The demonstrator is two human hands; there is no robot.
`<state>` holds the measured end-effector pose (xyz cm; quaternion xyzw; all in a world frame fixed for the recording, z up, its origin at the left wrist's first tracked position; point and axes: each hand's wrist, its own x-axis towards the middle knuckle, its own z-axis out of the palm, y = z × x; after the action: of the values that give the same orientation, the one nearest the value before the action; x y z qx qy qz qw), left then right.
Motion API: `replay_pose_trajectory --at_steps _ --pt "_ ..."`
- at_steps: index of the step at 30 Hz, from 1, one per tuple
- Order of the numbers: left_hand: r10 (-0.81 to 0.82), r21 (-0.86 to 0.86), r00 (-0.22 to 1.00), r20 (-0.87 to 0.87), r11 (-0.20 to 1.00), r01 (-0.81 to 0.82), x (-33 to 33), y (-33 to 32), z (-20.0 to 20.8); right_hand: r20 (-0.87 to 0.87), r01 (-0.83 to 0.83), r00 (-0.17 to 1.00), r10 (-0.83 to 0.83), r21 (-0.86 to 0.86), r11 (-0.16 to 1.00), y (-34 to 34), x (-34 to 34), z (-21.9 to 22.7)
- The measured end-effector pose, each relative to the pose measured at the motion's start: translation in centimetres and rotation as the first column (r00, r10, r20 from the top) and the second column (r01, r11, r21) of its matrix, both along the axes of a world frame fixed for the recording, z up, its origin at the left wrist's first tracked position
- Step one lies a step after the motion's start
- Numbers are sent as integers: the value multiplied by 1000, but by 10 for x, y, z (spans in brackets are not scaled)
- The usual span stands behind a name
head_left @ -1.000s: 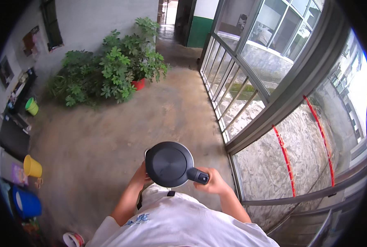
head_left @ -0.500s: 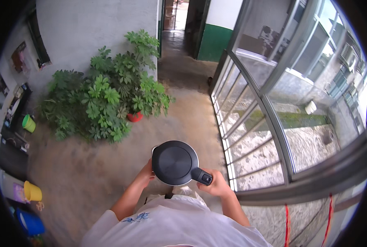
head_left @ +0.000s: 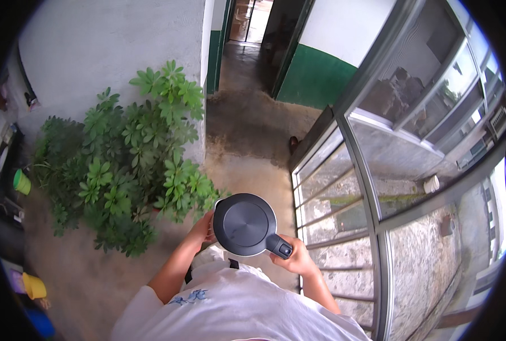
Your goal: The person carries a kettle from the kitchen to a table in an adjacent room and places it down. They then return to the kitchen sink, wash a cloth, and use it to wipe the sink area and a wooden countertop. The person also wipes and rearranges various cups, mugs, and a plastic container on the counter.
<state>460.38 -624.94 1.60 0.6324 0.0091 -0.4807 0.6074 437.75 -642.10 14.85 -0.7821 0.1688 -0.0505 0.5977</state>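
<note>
An electric kettle with a round dark lid, a thin pale rim and a black handle is held upright in front of my body. My right hand is closed around the handle on the kettle's right. Against the kettle's left side, by the spout, lies my left hand, its fingers bent along the wall and partly under it. The lid hides the kettle's body and some of those fingertips.
A large leafy potted plant spreads on the left. To the right runs a metal-framed window wall with bars. Ahead, a doorway opens beside a green-and-white wall. Green and yellow buckets stand far left.
I have moved forward with the kettle; the plant, doorway and window frame now appear closer. Both hands keep their hold on the kettle.
</note>
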Motion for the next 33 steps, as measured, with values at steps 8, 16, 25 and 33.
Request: replay_pose_trajectory --at_steps 8,16,25,33 --pt "-25 3 1000 -6 1000 25 204 -215 -17 95 19 995 -19 5 1000 -213 210 -9" --pt "70 -19 997 19 997 -70 394 -413 -65 120 -128 984 130 -27 991 -442 422 3" --pt "136 -31 989 53 990 -134 616 -606 -87 76 -223 971 226 -42 974 -669 667 -27" --pt "47 -64 995 85 997 -41 849 -796 -82 16 -133 991 135 -83 988 -833 884 -16"
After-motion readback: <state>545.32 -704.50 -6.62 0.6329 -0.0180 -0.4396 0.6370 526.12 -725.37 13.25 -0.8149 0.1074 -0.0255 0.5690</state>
